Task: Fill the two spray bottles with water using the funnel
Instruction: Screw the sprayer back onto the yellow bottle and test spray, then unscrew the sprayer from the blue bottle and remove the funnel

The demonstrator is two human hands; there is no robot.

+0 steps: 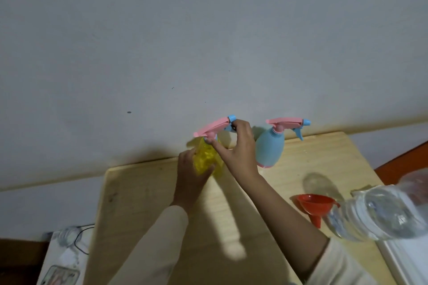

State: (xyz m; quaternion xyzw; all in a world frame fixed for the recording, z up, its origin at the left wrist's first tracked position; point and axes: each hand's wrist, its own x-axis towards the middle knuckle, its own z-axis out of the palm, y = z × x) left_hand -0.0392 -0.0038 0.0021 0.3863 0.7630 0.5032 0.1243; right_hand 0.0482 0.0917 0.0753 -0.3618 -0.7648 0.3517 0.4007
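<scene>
One translucent yellow bottle [205,159], pink sprayer [212,127]: left fingers [186,158] wrapped round body, right fingers [240,131] pinching sprayer.

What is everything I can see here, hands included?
yellow spray bottle: one, yellow with pink head, far side of table, held in both hands
blue spray bottle: one, blue with pink head, upright on table, right of the yellow one
funnel: one, red, lying on table at right
water bottle: one, clear, right of funnel
table: one, light wood, lower middle of view
left hand: one, grips the yellow body
right hand: one, grips its spray head
</scene>
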